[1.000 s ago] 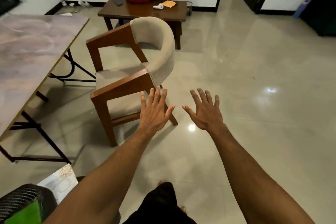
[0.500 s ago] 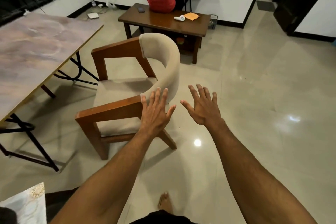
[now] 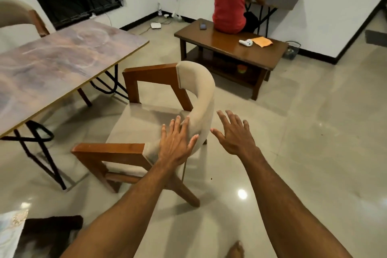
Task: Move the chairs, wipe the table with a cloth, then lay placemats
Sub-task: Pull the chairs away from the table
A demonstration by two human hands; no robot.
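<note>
1. The left hand (image 3: 177, 144) lies flat, fingers spread, against the chair (image 3: 167, 111) backrest, gripping nothing.
2. The right hand (image 3: 235, 134), spread and empty, hovers just right of it.
3. The table (image 3: 62, 63) stands left of both hands.

— What is the chair (image 3: 167, 111) under the left hand (image 3: 176, 144) made of?
— Smooth brown wood arms and legs, with matt beige cloth on seat and curved back.
— And the table (image 3: 62, 63) left of the hands?
— A matt marbled top on black metal legs. The floor (image 3: 303, 142) beneath the right hand (image 3: 234, 134) is glossy tile.
</note>
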